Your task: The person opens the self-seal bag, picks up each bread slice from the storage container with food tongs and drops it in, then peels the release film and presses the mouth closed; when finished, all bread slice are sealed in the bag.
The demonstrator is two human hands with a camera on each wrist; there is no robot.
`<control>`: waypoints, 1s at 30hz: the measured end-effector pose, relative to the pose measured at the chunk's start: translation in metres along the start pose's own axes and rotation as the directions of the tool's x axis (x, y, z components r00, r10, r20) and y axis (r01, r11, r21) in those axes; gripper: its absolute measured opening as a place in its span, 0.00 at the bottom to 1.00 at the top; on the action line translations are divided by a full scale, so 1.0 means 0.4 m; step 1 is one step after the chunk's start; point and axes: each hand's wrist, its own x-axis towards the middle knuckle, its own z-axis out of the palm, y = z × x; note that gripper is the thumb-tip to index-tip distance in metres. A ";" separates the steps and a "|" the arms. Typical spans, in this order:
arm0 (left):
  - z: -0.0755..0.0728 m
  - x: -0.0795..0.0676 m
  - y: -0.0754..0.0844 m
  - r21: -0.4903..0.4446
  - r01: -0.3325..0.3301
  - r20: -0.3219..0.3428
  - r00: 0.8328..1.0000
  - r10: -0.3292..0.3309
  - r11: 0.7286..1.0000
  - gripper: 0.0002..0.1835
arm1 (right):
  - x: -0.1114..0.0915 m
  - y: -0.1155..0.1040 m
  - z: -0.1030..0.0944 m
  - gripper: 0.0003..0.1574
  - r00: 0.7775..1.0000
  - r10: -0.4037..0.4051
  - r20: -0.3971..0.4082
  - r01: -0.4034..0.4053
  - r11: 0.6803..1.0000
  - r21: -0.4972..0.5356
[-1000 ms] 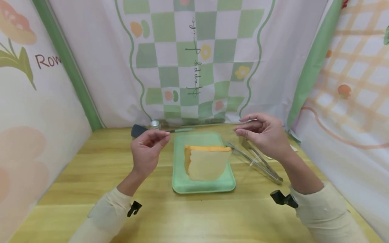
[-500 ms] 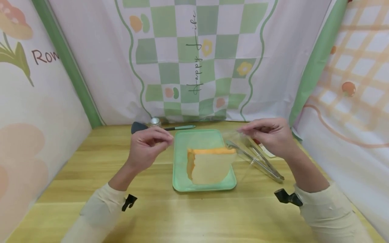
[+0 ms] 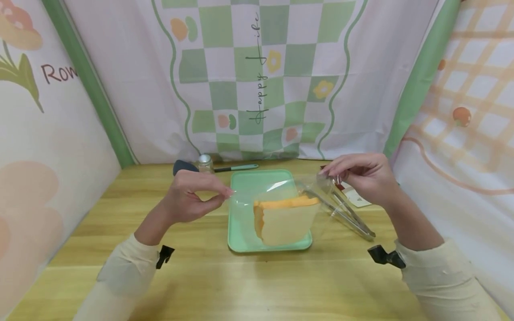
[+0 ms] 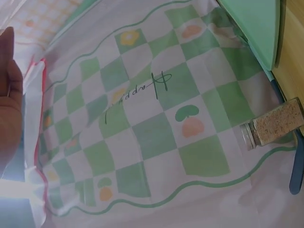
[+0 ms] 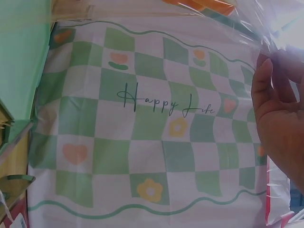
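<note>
A clear plastic bag [image 3: 277, 185] stretches between the two hands, with slices of bread [image 3: 289, 223] showing through its film. The bread has an orange crust along its top and stands over the green tray [image 3: 237, 240]; whether it touches the tray I cannot tell. My left hand [image 3: 192, 196] pinches the bag's left upper edge between thumb and fingertips. At the upper right corner my right hand [image 3: 361, 176] grips gathered film. In the right wrist view, creased film of the bag [image 5: 256, 23] runs up to the fingers. Only part of the left hand [image 4: 9, 104] shows in the left wrist view.
Metal tongs [image 3: 353, 223] lie right of the tray, partly behind the film. A red and white packet [image 3: 355, 196] is under the right hand. Behind the left hand are a spatula [image 3: 185, 167] and a glass jar [image 3: 205, 164] of brown grains. A printed curtain [image 3: 265, 89] closes the back.
Both hands have moved slightly apart and the left has come lower. The film between them is spread wider and shows more plainly. The bread has shifted a little right and tilted.
</note>
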 end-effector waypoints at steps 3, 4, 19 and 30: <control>-0.003 0.007 -0.001 0.037 -0.019 0.005 1.000 0.019 0.999 0.07 | 0.004 0.000 -0.001 0.24 1.000 0.016 -0.008 -0.016 1.000 0.002; -0.004 0.008 -0.002 0.043 -0.019 0.006 1.000 0.019 0.999 0.07 | 0.004 0.000 -0.002 0.25 1.000 0.024 -0.011 -0.024 1.000 0.003; -0.005 0.009 -0.006 0.084 0.033 0.071 0.997 -0.039 0.996 0.10 | -0.003 0.014 -0.008 0.26 0.996 0.084 -0.015 -0.085 0.993 -0.086; -0.016 0.019 0.000 0.125 0.082 0.180 0.978 -0.104 0.989 0.12 | 0.001 0.018 -0.005 0.23 0.996 0.083 -0.015 -0.084 0.978 -0.189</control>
